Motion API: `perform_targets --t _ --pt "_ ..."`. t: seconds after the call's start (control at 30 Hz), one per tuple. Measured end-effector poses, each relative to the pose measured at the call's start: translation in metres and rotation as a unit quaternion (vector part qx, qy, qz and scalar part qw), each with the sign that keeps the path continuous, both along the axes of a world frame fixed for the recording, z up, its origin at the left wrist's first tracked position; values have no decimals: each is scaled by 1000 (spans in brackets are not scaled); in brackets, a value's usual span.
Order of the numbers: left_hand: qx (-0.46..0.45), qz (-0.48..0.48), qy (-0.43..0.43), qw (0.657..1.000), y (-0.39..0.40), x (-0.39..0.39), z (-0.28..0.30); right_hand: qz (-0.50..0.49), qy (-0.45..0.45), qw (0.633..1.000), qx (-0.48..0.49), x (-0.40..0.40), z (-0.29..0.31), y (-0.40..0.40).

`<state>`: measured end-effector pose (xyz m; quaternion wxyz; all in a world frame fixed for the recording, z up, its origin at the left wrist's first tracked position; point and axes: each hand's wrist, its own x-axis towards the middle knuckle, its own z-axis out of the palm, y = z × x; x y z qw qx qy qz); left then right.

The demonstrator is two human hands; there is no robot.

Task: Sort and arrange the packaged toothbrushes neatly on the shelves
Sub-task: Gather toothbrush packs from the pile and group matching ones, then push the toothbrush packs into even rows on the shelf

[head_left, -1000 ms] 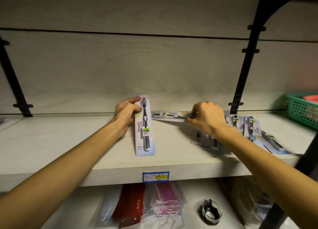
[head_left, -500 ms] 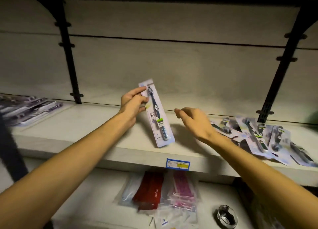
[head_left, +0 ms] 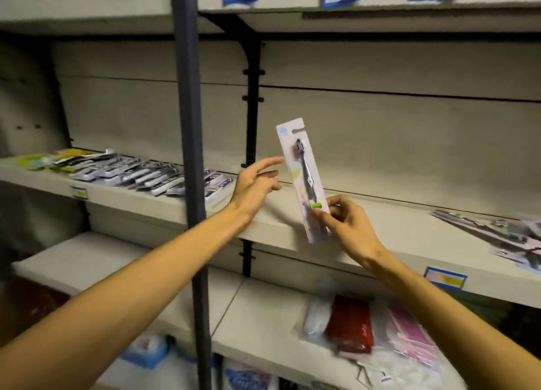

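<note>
A row of packs (head_left: 128,174) lies overlapped on the left shelf (head_left: 140,196). The left hand (head_left: 254,184) is spread, one fingertip beside the pack (head_left: 303,178), a pale card with a dark brush, held upright above the shelf edge, pinched low by the right hand (head_left: 345,225). More packs (head_left: 503,237) lie far right.

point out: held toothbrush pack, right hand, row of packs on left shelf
toothbrush pack (head_left: 294,143), head view, upper card beside the bristles
right hand (head_left: 347,225), head view, back of the hand
row of packs (head_left: 131,172), head view, middle of the overlapping row
</note>
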<state>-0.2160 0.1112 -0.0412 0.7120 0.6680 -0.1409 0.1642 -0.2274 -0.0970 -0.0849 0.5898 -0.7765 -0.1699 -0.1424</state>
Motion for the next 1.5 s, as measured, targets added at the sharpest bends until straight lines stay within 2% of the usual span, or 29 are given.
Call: perform_targets --t 0.1,0.2,0.4,0.57,0.67,0.83,0.93,1.0,1.2,1.27,1.37,1.43,1.5 --pt "-28 63 -3 998 66 -23 -16 -20 -62 998 -2 -14 -9 65" --pt "-24 104 24 994 131 -37 -29 12 -102 995 3 -27 -12 131" --pt "52 220 99 969 258 -18 -50 47 -82 995 -23 -17 3 252" --pt "172 291 131 932 344 13 -63 39 -3 999 -31 30 6 334" --pt "279 322 119 897 387 28 -69 43 41 998 9 64 10 377" --pt "422 311 110 844 449 65 -67 40 80 995 40 129 22 447" --pt "526 295 87 793 483 92 -58 38 111 993 13 170 30 490" --pt "551 289 86 778 501 109 -54 39 124 992 -9 193 33 517" --pt "576 292 52 762 537 151 -54 6 103 991 -87 237 27 579" --pt "577 293 41 761 547 159 -55 3 71 982 -175 242 25 588" --pt "561 276 26 780 560 168 -55 -18 25 950 -311 243 24 600" --pt "554 267 1 789 568 170 -57 -34 15 943 -329 241 21 606" --pt "550 261 -33 793 576 171 -59 -59 9 949 -309 236 19 610"
